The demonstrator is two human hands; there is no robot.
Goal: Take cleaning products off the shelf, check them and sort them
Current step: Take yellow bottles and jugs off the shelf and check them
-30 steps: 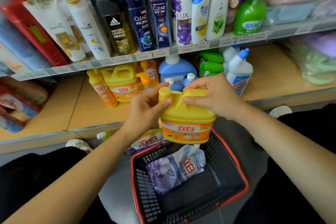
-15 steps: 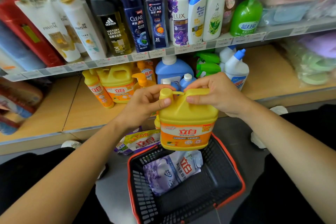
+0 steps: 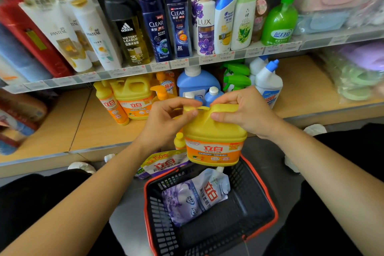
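A yellow detergent jug (image 3: 214,139) with an orange label hangs upright above the black basket (image 3: 268,197) with a red rim. My right hand (image 3: 247,110) grips the jug's handle at the top. My left hand (image 3: 166,118) pinches the jug's cap at its top left corner. A purple and white refill pouch (image 3: 197,195) lies inside the basket. Another refill pouch (image 3: 164,162) lies on the floor just behind the basket. A small yellow bottle (image 3: 179,140) stands behind the jug.
The lower wooden shelf (image 3: 104,129) holds yellow detergent bottles (image 3: 133,97), a blue jug (image 3: 197,81), green spray bottles (image 3: 236,79) and a white toilet cleaner (image 3: 268,83). The upper shelf carries shampoo bottles (image 3: 178,25) and a green soap pump (image 3: 279,18). Packaged cloths (image 3: 353,68) sit right.
The jug has risen slightly and shifted a little right above the basket. Both hands stay on its top, the left fingers working at the cap.
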